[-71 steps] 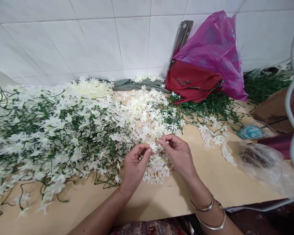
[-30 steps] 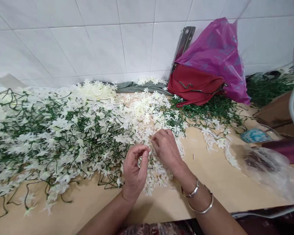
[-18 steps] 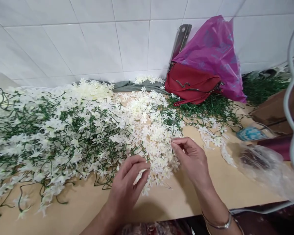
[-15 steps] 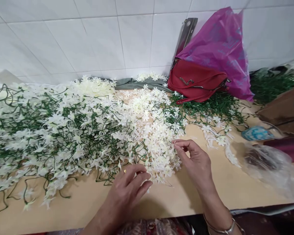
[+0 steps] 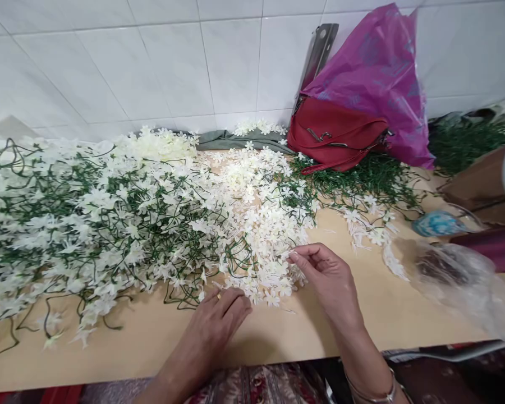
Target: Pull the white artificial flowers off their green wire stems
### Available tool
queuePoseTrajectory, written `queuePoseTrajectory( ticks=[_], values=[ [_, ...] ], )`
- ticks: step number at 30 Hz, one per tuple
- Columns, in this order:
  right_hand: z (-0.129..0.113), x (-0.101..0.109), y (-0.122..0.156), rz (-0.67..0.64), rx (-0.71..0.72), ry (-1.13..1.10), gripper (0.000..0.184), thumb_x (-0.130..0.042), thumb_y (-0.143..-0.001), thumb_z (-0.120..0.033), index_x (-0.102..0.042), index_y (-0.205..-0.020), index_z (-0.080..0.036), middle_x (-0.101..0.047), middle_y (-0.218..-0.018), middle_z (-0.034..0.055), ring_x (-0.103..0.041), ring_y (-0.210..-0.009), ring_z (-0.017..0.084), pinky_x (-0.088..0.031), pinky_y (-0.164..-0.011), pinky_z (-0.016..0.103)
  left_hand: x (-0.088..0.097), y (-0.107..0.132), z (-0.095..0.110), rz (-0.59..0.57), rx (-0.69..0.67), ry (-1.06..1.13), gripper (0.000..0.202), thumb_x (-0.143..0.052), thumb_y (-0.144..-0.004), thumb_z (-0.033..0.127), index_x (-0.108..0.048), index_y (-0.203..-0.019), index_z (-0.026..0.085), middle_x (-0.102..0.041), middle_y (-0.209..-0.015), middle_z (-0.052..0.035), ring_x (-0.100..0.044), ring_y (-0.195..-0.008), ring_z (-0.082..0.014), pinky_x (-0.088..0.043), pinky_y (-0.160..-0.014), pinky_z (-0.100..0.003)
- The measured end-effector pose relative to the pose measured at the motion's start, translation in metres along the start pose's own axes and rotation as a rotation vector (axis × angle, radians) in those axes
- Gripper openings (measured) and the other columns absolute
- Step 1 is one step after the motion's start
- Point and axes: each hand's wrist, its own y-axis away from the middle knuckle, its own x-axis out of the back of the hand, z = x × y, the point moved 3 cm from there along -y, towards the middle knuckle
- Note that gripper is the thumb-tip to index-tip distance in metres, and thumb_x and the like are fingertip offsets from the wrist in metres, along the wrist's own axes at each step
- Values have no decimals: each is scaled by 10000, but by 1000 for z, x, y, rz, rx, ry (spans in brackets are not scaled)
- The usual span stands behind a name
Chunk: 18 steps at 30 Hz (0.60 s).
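White artificial flowers (image 5: 273,233) lie in a loose heap in the middle of the table. At the heap's right edge my right hand (image 5: 326,275) pinches a small white flower between thumb and forefinger; most of the flower blends into the others. My left hand (image 5: 221,320) is low at the heap's front edge, fingers curled inward and back turned up. Whatever is under its fingertips is hidden. Left of both hands spreads a big pile of white flowers on green stems (image 5: 122,224).
Against the tiled wall stand a red handbag (image 5: 336,134) and a purple plastic bag (image 5: 374,67). Green stems (image 5: 362,182) lie below the handbag. On the right of the table (image 5: 340,224) are a blue patterned item (image 5: 440,223) and a clear plastic bag (image 5: 458,275).
My right hand has shifted slightly left and down, its fingertips still pinched. My left hand has moved slightly left, and its fingers have curled in more. The view has tilted slightly.
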Motion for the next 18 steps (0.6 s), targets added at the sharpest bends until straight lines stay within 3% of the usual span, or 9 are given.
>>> queuePoseTrajectory(
  ticks=[3,6,8,11,15,18],
  values=[
    [-3,-4,-3,35,84,-10,153,-828,-783,-347,-738,-764,-224,-735,-924,48,-660,-886,196,-510,-818,326,5,5,-1,-52,9,57,194,-491,-1031,85,-622,-1132,186,-728,-1141,-74,-670,-1089,-230,-502,-979,-391],
    [-4,-5,-4,21,99,-68,169,-846,-775,-337,-725,-740,-224,-720,-910,40,-667,-894,190,-516,-823,316,8,5,-5,-71,92,155,274,-492,-1001,34,-627,-1178,194,-739,-1125,-67,-689,-1013,-218,-526,-955,-385],
    [-3,-3,-3,8,59,-145,204,-876,-750,-343,-711,-742,-225,-714,-862,25,-681,-838,178,-534,-802,308,12,2,-5,15,81,186,266,-472,-1015,49,-648,-1154,191,-759,-1075,-68,-705,-961,-216,-535,-916,-377],
    [-1,-2,2,7,-48,-270,264,-922,-700,-349,-727,-842,-241,-710,-845,-6,-706,-769,158,-549,-767,290,19,-10,-4,231,76,305,208,-522,-1030,113,-697,-1103,198,-786,-1012,-56,-729,-941,-196,-540,-856,-320],
    [-1,-12,7,-26,-140,-350,345,-920,-698,-392,-762,-973,-255,-726,-813,-10,-721,-747,158,-539,-750,280,22,-33,-10,417,444,828,50,-730,-923,197,-764,-959,205,-782,-910,-34,-716,-826,-162,-535,-723,-251],
    [-4,-25,9,-66,-91,-290,241,-860,-776,-420,-751,-892,-239,-720,-722,3,-697,-728,172,-528,-735,291,13,-47,-15,458,804,1305,171,-823,-848,325,-780,-950,194,-754,-814,-15,-674,-742,-136,-514,-699,-239]
  ],
)
